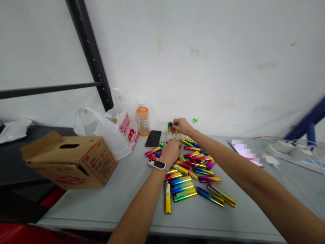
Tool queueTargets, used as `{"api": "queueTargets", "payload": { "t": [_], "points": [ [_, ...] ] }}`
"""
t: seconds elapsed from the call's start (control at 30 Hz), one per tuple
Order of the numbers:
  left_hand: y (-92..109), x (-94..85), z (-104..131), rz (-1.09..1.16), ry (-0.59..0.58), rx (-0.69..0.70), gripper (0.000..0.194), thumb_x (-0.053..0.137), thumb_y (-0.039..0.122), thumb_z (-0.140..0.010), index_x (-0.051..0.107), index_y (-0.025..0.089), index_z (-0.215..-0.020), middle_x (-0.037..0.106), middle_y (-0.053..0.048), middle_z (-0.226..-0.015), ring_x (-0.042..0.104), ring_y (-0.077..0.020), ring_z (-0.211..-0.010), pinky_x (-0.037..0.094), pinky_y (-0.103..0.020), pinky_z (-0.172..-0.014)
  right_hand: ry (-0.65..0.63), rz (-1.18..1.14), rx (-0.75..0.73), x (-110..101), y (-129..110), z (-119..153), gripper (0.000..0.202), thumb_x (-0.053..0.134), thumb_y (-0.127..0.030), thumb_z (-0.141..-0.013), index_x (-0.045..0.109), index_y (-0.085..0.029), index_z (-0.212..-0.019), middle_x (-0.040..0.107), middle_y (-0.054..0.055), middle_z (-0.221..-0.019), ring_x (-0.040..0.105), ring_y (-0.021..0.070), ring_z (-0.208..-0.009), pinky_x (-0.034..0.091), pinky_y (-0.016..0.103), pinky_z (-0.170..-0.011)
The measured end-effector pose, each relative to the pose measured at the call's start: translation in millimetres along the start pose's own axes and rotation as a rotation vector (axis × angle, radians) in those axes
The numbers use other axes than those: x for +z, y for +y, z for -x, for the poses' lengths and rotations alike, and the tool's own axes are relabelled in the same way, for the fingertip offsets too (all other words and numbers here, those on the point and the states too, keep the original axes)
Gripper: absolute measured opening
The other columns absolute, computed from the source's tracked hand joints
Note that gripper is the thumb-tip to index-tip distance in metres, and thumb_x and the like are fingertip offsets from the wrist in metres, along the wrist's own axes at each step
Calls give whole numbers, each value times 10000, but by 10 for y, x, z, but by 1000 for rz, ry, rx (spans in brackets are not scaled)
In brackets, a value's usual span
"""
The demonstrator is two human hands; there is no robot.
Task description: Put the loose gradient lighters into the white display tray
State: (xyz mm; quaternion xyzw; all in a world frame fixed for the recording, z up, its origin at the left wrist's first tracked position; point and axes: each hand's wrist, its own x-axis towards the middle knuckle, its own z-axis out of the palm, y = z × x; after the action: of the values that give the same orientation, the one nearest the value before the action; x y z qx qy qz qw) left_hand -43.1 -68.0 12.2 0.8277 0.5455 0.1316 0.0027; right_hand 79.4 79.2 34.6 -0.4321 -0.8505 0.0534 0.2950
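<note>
Shiny metallic cigarette lighters (184, 195) in red, gold, blue, green and purple lie in a loose spread on the grey table. Against the wall stands a clear plastic tray (172, 135) with a few lighters upright in its slots. My right hand (183, 125) is at this tray, its fingers pinched around the top of an upright lighter. Lower and to the left, my left hand (171, 150), with a smart band on its wrist, is curled over the heap. A gold lighter shows at its fingers, which partly hide it.
A black phone (153, 139) and an orange-labelled bottle (143, 120) are left of the tray. Further left are a white plastic bag (122, 132) and an open cardboard box (73, 162). On the right lie a tablet-like screen (245, 152) and a power strip (297, 156) with cables.
</note>
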Motion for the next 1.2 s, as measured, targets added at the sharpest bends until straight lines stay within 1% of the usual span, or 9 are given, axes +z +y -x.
{"api": "queueTargets", "payload": {
  "t": [0.23,0.4,0.5,0.6,0.73,0.87,0.97,1.07,1.2],
  "points": [
    [-7,21,-46,5,20,14,219,590,145,-809,685,197,-1000,664,-102,-1115,568,-308,-1101,441,-471,-934,54,292,-20,-99,-174,128,241,575,-313,-906,766,-169,-936,547,132,-1084,554,226,-967,423,329,-845],
    [-18,43,-70,25,41,37,273,618,131,-785,682,197,-1042,690,-100,-1108,587,-313,-1098,443,-477,-943,-15,364,-8,-151,-254,257,342,480,-368,-964,739,-197,-1107,515,142,-1028,491,283,-1082,404,396,-897],
    [-43,70,-93,42,51,67,311,609,103,-786,694,205,-1067,691,-105,-1112,601,-306,-1094,455,-459,-946,26,319,-2,-166,-240,354,403,518,-356,-943,634,-192,-1292,516,140,-1062,504,276,-1052,412,399,-906],
    [-83,100,-142,158,105,115,234,594,115,-819,716,200,-999,697,-96,-1063,636,-267,-1032,485,-408,-927,188,171,59,-204,-205,541,417,520,-339,-938,598,-175,-1314,513,123,-1088,543,236,-975,425,381,-921],
    [-94,112,-236,560,287,179,185,611,152,-841,690,188,-1004,717,-66,-1012,671,-198,-937,522,-343,-900,327,-107,141,-304,-163,946,298,483,-381,-949,692,-184,-1031,540,70,-963,570,198,-885,451,343,-864],
    [-5,73,-283,1042,365,121,173,690,257,-807,650,162,-946,731,-67,-950,694,-180,-872,556,-318,-822,367,-337,229,-389,-147,1343,333,456,-433,-949,682,-189,-975,607,60,-960,569,188,-863,444,336,-841],
    [57,67,-273,1278,376,56,279,755,328,-745,616,144,-903,727,-90,-989,701,-182,-886,559,-342,-846,291,-537,250,-401,-145,1505,318,530,-468,-906,685,-195,-957,651,33,-920,571,182,-858,437,325,-832],
    [56,127,-250,1361,402,9,353,791,384,-694,585,143,-849,712,-93,-1029,692,-182,-928,546,-377,-905,204,-737,288,-381,-138,1551,343,664,-523,-803,680,-184,-855,615,-15,-726,535,147,-694,426,282,-692],
    [28,222,-196,1252,333,49,376,796,426,-688,560,148,-778,684,-76,-1009,677,-174,-916,548,-367,-884,284,-995,352,-360,-139,1550,363,761,-515,-701,663,-175,-783,626,-19,-711,538,127,-672,425,259,-668]
  ]
}}
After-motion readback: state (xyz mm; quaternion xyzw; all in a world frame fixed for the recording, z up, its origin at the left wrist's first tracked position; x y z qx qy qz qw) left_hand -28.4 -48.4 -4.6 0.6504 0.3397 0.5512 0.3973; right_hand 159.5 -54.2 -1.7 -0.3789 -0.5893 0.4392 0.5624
